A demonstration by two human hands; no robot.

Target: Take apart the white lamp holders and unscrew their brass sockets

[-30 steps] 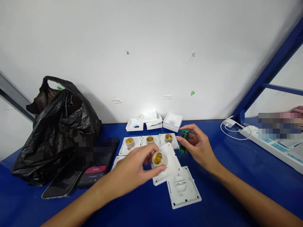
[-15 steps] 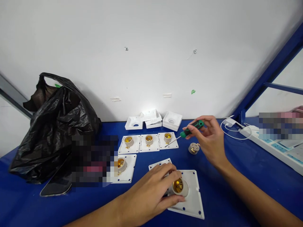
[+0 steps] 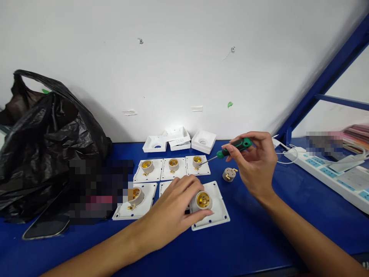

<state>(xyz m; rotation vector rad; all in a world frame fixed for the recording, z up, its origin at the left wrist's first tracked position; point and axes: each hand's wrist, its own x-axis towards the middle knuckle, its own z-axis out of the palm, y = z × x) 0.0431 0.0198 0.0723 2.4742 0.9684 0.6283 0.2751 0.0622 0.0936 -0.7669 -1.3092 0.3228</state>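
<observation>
My left hand (image 3: 173, 206) is closed around a beige lamp socket with a brass inside (image 3: 202, 200), which sits on a white square plate (image 3: 216, 211) on the blue table. My right hand (image 3: 253, 161) is raised above the table, its fingers pinched on a green-handled screwdriver (image 3: 235, 147) whose tip points left toward the row of plates. A loose socket part with brass pins (image 3: 229, 174) lies on the table just under and left of my right hand.
Three white plates with sockets (image 3: 172, 168) form a row, with another (image 3: 135, 202) nearer left. White covers (image 3: 178, 139) lie by the wall. A black plastic bag (image 3: 43, 142) and phones (image 3: 46, 227) are at left. A white power strip (image 3: 331, 177) lies right.
My left hand has slid the plate with the socket a little away from me. My right hand holds the screwdriver about where it was. The camera has shifted.
</observation>
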